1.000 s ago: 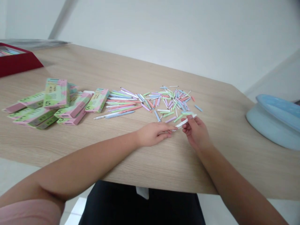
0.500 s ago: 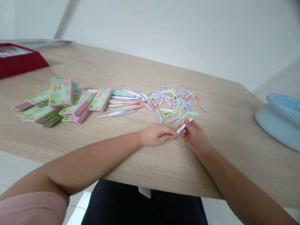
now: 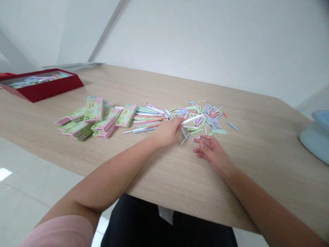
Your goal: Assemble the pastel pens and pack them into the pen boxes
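Observation:
My left hand point(image 3: 169, 131) is closed on one end of a white pen point(image 3: 192, 119), whose tip points up to the right over the loose pile. My right hand point(image 3: 211, 151) rests just above the table with its fingers apart and nothing visible in them. Beyond it spreads a pile of short pastel pen barrels, caps and thin refills point(image 3: 205, 115) in blue, green, purple, coral and white. Left of that pile, longer pastel pens point(image 3: 147, 118) lie side by side, partly hidden behind my left hand.
Several pink-and-green boxes point(image 3: 94, 109) marked 5 are stacked on the left, with one more box point(image 3: 126, 115) beside the pens. A dark red box point(image 3: 51, 90) with pens stands at the far left. A pale blue rounded object point(image 3: 313, 137) sits at the right.
The white pen has passed from between both hands into my left hand, which has lifted away up and left. My right hand has let go and its fingers have opened. The view has turned left.

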Demonstrator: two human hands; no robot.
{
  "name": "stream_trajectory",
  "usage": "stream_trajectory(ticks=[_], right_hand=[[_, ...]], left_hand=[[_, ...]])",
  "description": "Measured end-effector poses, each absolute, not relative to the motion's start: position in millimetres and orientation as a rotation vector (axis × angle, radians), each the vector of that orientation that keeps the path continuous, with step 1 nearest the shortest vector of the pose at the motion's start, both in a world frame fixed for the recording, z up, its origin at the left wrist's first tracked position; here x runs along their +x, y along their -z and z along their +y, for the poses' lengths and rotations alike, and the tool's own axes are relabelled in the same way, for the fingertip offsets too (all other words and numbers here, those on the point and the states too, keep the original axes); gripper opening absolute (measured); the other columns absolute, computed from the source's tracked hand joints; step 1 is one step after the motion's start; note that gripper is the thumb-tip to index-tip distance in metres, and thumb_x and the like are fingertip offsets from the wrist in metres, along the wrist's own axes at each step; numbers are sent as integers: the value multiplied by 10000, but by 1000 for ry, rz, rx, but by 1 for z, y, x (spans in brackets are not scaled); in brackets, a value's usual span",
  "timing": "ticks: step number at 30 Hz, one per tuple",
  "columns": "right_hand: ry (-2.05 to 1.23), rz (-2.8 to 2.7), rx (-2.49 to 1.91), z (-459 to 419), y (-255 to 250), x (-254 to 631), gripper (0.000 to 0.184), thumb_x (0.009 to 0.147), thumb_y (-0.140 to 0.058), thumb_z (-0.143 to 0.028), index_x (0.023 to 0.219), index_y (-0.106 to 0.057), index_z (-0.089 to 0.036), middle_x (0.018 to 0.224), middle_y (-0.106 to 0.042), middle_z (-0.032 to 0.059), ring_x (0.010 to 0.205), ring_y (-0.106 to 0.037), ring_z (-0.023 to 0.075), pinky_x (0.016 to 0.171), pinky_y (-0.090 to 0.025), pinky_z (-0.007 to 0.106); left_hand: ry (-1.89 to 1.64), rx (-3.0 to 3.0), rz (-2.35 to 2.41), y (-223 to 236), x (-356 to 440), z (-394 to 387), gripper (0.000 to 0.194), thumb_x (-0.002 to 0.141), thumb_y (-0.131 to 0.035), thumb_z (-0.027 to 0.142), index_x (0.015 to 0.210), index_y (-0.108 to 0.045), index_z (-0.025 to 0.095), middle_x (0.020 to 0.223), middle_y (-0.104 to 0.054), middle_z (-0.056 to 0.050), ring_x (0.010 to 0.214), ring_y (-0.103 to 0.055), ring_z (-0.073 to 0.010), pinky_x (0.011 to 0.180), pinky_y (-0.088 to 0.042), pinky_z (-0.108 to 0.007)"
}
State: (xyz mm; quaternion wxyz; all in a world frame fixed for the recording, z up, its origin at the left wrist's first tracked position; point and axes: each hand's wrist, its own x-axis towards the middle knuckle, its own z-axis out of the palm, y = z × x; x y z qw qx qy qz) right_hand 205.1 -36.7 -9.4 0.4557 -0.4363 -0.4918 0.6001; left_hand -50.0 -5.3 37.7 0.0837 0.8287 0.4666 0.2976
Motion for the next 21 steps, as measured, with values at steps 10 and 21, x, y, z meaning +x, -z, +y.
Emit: stream_trajectory(ticks=[10, 21], right_hand=[[-1310, -1545, -1101, -38, 16, 206, 409, 882, -732, -498, 1165, -604, -231, 1215, -708, 98, 732, -714, 148, 596, -592, 307], [-1261, -1656, -1145, -38, 19, 210, 305, 925, -679, -439, 1172, -636, -265, 1132, -737, 54, 771, -675, 149, 590, -539, 278]], left_hand=[[-382, 2329, 2244, -40, -162, 31, 223, 989, -536, 234, 1122, -670, 115, 1117, -693, -108, 1079, -564, -248, 1065, -366, -597], [-452, 2590, 2073, -45, -116, 18, 329, 1011, -440, 264, 1234, -635, 121, 1298, -603, -198, 1249, -500, -362, 1062, -369, -613]])
